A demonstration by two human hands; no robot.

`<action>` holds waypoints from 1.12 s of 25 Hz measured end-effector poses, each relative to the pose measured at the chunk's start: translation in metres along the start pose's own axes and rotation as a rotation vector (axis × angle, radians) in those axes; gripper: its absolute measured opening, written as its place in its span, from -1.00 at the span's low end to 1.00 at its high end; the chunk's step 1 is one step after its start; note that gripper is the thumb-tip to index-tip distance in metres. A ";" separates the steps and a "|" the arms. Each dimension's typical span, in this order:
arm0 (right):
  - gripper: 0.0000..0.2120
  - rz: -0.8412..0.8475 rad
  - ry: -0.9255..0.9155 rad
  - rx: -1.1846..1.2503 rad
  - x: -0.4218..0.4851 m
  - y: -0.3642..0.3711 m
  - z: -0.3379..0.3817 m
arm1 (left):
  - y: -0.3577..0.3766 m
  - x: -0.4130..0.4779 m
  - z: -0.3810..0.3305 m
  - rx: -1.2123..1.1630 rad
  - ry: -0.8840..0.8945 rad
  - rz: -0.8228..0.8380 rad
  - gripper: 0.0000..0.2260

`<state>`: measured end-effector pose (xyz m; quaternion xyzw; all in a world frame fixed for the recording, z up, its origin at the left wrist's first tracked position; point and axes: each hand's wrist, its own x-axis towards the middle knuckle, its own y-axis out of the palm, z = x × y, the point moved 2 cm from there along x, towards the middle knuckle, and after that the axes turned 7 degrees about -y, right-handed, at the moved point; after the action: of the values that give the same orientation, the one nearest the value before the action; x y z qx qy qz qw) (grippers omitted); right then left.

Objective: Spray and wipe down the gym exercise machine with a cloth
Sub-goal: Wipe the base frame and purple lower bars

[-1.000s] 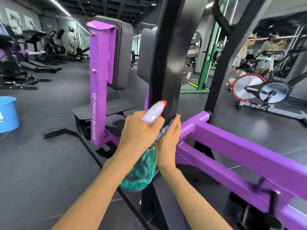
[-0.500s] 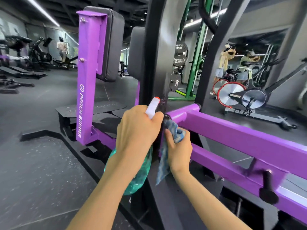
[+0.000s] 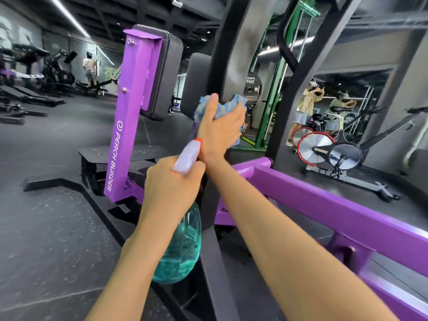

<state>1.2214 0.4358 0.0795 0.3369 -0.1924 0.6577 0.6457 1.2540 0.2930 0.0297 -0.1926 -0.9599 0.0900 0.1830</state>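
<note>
Left hand (image 3: 172,184) grips the spray bottle (image 3: 183,244); right hand (image 3: 220,129), fingers flat, has slid the cloth (image 3: 235,101) up the black upright (image 3: 234,54). Wiping, I judge, now covers the higher frame.

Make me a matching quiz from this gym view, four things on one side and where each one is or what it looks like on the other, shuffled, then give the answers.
Column one
1. spray bottle
2. cloth
3. purple post
4. exercise bike

Column two
A. stands in the background on the right, red-rimmed flywheel
B. gripped in the left hand
C. pressed against the black upright by the right hand
D. carries the white lettering PEACH BUILDER

Pairs: 1-B, 2-C, 3-D, 4-A
</note>
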 end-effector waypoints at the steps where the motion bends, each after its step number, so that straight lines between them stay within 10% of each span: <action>1: -0.34 0.067 -0.088 -0.082 -0.024 0.002 -0.010 | -0.004 0.003 0.006 -0.015 -0.051 -0.015 -0.83; 6: -0.22 0.343 -0.100 -0.184 -0.068 -0.023 -0.076 | -0.020 0.011 0.033 -0.019 -0.084 -0.006 -0.80; 12: -0.16 0.183 -0.339 -0.237 0.012 0.007 -0.018 | -0.032 0.016 0.052 -0.035 -0.098 -0.034 -0.84; 16: -0.52 0.166 -0.197 -0.241 -0.063 -0.019 -0.077 | -0.033 0.014 0.058 -0.068 -0.122 -0.015 -0.81; 20: -0.44 0.423 -0.203 -0.220 -0.145 -0.068 -0.133 | -0.030 0.013 0.061 -0.073 -0.120 -0.009 -0.85; 28: -0.22 0.335 -0.228 -0.190 -0.101 -0.027 -0.123 | 0.001 0.006 0.085 -0.037 -0.169 0.102 -0.81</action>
<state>1.2183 0.4502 -0.0813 0.3099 -0.3785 0.6923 0.5305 1.2162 0.2872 -0.0466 -0.2362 -0.9623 0.0971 0.0931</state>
